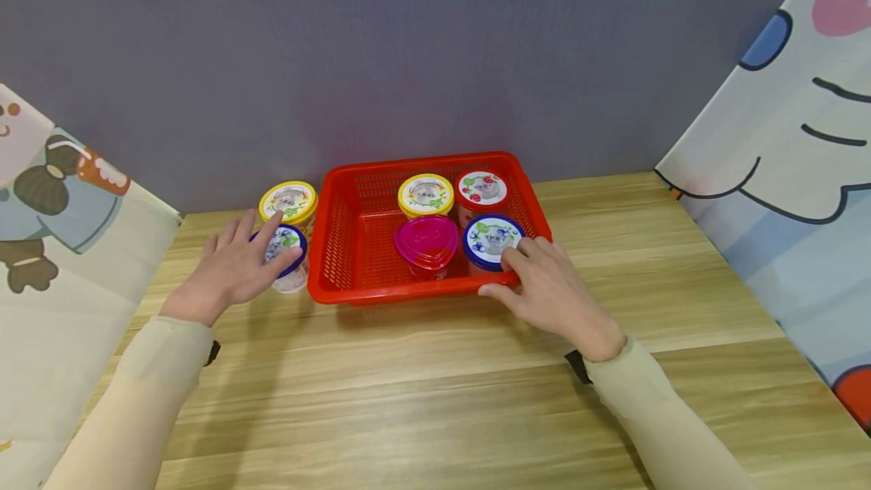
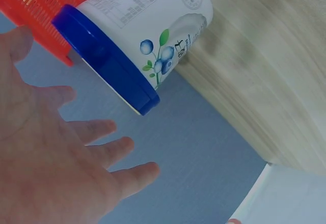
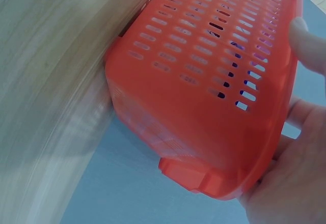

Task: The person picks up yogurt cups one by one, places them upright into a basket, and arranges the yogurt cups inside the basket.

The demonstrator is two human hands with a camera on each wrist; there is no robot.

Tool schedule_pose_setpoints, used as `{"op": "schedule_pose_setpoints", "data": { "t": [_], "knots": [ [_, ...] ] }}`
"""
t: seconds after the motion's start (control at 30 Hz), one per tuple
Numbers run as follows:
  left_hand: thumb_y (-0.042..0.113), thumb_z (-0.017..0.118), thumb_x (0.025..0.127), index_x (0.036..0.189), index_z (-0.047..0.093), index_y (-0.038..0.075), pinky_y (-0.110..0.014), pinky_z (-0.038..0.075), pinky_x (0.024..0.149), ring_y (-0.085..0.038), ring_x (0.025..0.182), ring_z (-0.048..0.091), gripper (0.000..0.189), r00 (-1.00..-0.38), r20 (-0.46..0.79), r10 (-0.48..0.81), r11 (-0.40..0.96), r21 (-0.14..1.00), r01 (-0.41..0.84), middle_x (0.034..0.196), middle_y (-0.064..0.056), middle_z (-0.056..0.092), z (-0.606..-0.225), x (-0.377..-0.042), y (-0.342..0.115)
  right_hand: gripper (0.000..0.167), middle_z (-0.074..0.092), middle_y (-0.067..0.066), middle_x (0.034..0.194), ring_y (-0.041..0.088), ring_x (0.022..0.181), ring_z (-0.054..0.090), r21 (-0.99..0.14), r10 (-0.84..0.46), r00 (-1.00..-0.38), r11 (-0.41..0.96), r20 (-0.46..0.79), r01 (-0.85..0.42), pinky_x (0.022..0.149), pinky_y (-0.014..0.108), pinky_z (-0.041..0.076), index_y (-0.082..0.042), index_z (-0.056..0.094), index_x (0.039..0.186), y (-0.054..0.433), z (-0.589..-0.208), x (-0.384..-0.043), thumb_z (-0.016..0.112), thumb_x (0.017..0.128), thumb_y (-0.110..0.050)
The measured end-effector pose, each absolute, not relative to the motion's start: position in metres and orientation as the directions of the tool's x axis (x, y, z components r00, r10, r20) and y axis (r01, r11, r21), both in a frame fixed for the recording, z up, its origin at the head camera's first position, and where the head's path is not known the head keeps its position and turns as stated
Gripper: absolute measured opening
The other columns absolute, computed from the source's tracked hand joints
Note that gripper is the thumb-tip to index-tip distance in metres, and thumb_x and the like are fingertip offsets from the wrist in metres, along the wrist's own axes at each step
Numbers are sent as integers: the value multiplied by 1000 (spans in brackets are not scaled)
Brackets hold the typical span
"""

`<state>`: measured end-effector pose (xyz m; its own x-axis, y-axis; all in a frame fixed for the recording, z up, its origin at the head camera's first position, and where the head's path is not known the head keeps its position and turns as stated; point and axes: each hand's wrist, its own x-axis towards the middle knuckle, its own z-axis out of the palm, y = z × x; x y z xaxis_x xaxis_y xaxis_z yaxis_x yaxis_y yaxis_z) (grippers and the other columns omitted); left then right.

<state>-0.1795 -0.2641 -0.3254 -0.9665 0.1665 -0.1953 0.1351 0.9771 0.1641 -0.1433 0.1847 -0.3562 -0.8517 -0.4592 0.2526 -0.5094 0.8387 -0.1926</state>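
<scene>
My left hand (image 1: pixel 238 259), fingers spread and fairly straight, hovers over a tub with a blue lid (image 1: pixel 282 244) left of the basket. In the left wrist view this white tub (image 2: pixel 147 25) shows blueberries printed on its side, and the palm (image 2: pixel 46 147) is apart from it. My right hand (image 1: pixel 547 286) grips the near right corner of the red plastic basket (image 1: pixel 401 293), thumb outside the rim and fingers over it. Close to those fingertips, inside the basket, stands another blue-lidded tub (image 1: pixel 491 240).
Also in the basket are a yellow-lidded tub (image 1: pixel 426 196), a red-lidded tub (image 1: pixel 481 189) and a cup with a pink heart-shaped lid (image 1: pixel 426 242). Another yellow-lidded tub (image 1: pixel 289 201) stands behind the left blue one. A grey wall (image 1: pixel 422 51) rises behind the wooden table (image 1: pixel 408 399).
</scene>
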Motion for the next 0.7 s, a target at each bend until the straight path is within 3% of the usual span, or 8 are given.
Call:
{"op": "schedule_pose_setpoints", "data": {
  "t": [0.3,0.5,0.7],
  "knots": [
    [68,36,100,164,11,12,-77,11,109,-60,143,7,89,-959,-217,180,976,164,146,159,-36,5,-330,-180,-261,48,48,3,82,25,84,46,-189,-456,-855,843,245,-504,75,37,31,-14,54,88,184,-356,-143,71,88,-59],
    [66,35,101,163,16,15,-77,20,106,-59,142,12,83,-958,-215,188,977,141,160,158,-35,9,-332,-180,-257,48,48,2,81,25,84,46,-185,-458,-852,842,252,-507,75,37,31,-14,54,88,184,-356,-144,71,88,-58],
    [67,32,102,163,20,15,-79,20,104,-61,140,14,81,-956,-236,174,981,127,147,158,-36,9,-332,-183,-253,48,48,2,81,25,83,46,-187,-458,-850,840,260,-509,74,37,31,-14,54,87,184,-357,-144,71,88,-59]
  ]
}}
